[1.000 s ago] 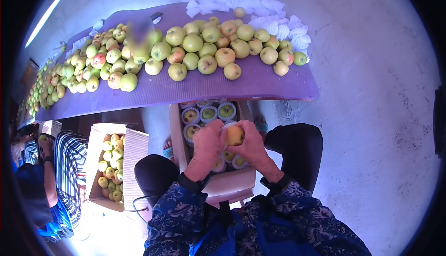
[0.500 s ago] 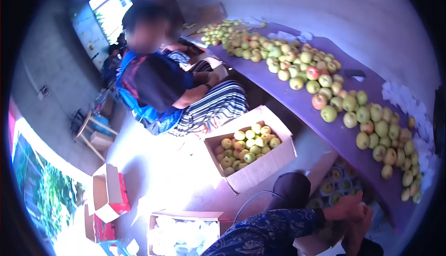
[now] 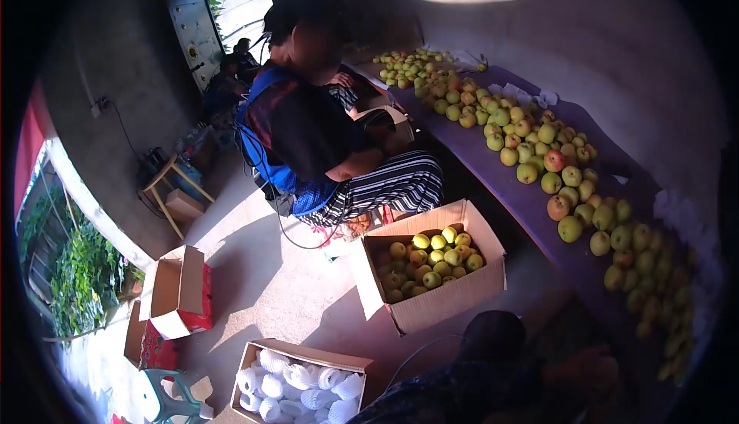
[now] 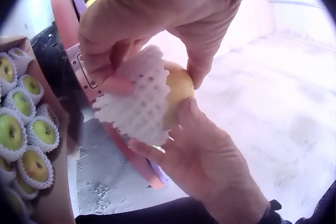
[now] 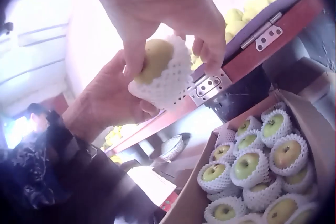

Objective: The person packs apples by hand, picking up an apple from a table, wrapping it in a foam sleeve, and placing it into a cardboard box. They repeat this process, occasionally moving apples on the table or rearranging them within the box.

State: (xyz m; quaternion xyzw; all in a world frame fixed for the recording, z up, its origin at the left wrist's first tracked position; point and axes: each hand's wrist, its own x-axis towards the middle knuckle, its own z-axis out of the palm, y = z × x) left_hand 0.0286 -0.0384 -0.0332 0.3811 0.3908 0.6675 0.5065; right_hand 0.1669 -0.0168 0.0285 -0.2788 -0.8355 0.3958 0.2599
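A yellow apple point(image 4: 180, 94) sits partly inside a white foam net point(image 4: 140, 98), held between both hands. In the left wrist view, the left hand point(image 4: 163, 19) grips the net and apple from above, while the right hand point(image 4: 210, 163) holds them from below. The right wrist view has the right hand point(image 5: 163, 8) above, thumb against the apple point(image 5: 158, 60) and fingers at the net point(image 5: 170, 85); the left hand point(image 5: 107, 98) supports them from lower left. In the head view the hands are dark and indistinct at lower right.
Apples in foam nets point(image 5: 248, 165) fill a cardboard box beside the hands. Loose apples cover the purple table point(image 3: 504, 181). Left of it are a box of bare apples point(image 3: 454, 301), a box of foam nets point(image 3: 296, 385), a stool point(image 3: 165, 397) and a seated person point(image 3: 296, 135).
The head view has swung left, and the hands have shifted from its centre to the dark lower right. The box of foam nets and the seated person show more fully.
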